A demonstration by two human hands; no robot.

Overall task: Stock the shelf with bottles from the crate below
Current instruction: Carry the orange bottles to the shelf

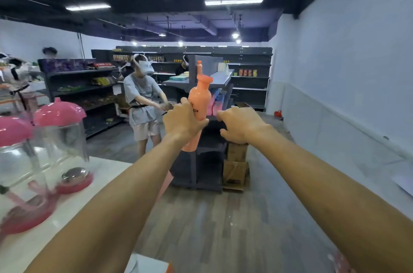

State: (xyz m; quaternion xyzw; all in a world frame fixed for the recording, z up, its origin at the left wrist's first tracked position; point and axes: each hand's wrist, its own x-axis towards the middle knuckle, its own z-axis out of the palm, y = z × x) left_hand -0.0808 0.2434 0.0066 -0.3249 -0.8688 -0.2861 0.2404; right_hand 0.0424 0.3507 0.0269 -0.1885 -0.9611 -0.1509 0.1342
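a wide shop floor of grey wood planks runs ahead under a dark ceiling, with a pale wall along the right side. dark metal shelving lines the back, holding a few rows of goods, and a shorter dark shelf unit stands in the middle of the aisle with cardboard boxes stacked against its right end. to the left, a white shelf surface carries clear bottles with pink dome lids, blurred and close to the camera. a person in a grey shirt stands further back beside the left-hand shelves, bent slightly forward. both bare forearms reach out from the bottom of the view. the left hand is wrapped around the middle of an orange bottle, fingers curled round its body, holding it upright in the air in front of the middle shelf unit. the right hand hovers just beside the bottle without touching it, fingers loosely curled and holding nothing.
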